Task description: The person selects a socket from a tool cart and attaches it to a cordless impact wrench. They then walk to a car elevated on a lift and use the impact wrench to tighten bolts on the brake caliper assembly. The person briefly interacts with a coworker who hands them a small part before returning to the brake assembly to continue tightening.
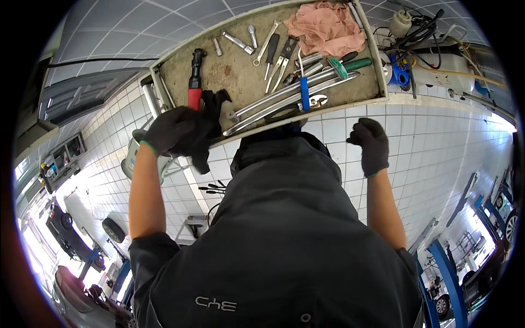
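My left hand [174, 131], in a dark glove, is at the near left corner of a tool tray [229, 71]. Its fingers are closed around a bulky black object [210, 112] that lies partly over the tray's rim and hangs below it; dark on dark, its kind is unclear. Just beyond that hand lies a ratchet tool with a red grip [194, 82]. My right hand [372, 146], also gloved, hovers off the tray's near right corner with curled fingers, and nothing shows in it.
The tray also bears sockets [251, 36], a combination wrench [267, 44], a screwdriver [272, 52], pliers [284, 57], a blue-handled tool [304, 93], a green-handled bar [358, 64] and a pink rag [325, 27]. Hoses and a tank [443, 71] stand right; a stool [134, 156] stands left.
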### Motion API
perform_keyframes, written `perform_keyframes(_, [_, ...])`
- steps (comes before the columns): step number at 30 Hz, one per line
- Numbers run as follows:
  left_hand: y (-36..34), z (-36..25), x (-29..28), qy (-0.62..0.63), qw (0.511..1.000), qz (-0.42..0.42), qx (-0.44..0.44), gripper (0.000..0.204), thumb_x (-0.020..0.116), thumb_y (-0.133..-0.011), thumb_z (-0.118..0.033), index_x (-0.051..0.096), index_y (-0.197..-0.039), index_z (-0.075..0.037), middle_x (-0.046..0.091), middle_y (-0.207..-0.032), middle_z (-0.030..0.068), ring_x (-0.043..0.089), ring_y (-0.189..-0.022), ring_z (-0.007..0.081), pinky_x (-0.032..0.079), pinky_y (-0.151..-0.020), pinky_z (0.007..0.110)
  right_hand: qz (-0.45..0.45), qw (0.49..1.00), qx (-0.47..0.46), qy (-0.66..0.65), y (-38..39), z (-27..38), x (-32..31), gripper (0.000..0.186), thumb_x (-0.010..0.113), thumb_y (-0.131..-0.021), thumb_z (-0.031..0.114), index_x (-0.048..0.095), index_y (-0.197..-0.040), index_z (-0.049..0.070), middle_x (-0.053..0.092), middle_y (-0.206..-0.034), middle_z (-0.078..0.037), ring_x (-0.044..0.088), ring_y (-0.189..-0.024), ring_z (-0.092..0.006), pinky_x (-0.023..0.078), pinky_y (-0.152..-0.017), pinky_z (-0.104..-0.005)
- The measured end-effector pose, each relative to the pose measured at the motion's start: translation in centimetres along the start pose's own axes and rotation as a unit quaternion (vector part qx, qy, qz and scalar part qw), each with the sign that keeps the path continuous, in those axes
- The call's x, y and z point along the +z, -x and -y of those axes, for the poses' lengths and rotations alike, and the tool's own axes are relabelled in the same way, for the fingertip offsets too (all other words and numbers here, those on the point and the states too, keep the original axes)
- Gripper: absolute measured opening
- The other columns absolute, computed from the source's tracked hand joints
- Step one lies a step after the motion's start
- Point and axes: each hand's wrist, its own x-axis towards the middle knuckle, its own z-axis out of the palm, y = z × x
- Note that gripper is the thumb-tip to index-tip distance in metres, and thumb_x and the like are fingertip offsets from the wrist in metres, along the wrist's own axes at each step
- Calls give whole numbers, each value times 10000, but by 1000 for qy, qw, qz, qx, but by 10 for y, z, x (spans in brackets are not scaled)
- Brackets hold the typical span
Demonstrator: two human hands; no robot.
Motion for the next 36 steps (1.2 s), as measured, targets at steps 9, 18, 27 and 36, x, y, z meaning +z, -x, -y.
perform_keyframes(9, [-150,-143,58,-165,965,-20,201,483,610,-956,-238,649,-1437,-216,757,-1166,169,730,-1064,389,573,-949,510,-14,999,20,28,38,6,45,252,732,-964,52,678,-1191,-42,736,-982,-114,719,-851,-192,638,-770,-356])
perform_keyframes(18, [-226,-155,103,-285,900,8,330,298,661,-942,-251,734,-1222,-180,742,-1077,153,728,-1004,382,572,-877,537,-88,996,32,-1,67,1,51,214,715,-974,41,675,-1172,-32,726,-974,-125,728,-836,-217,653,-780,-381])
perform_keyframes(27, [-146,-174,42,5,973,-9,229,501,873,-747,-297,683,-1134,-42,711,-1054,175,717,-1002,368,572,-901,452,100,986,88,-101,38,32,125,300,675,-1032,154,653,-1264,-34,742,-1119,-156,745,-891,-253,623,-844,-391])
perform_keyframes(36, [-89,-158,4,372,926,27,57,345,744,-1013,-333,707,-932,1,648,-695,49,606,-586,131,484,-544,305,234,969,-68,38,17,68,202,345,660,-1057,177,617,-1322,-40,742,-1172,-178,756,-1016,-289,657,-880,-463])
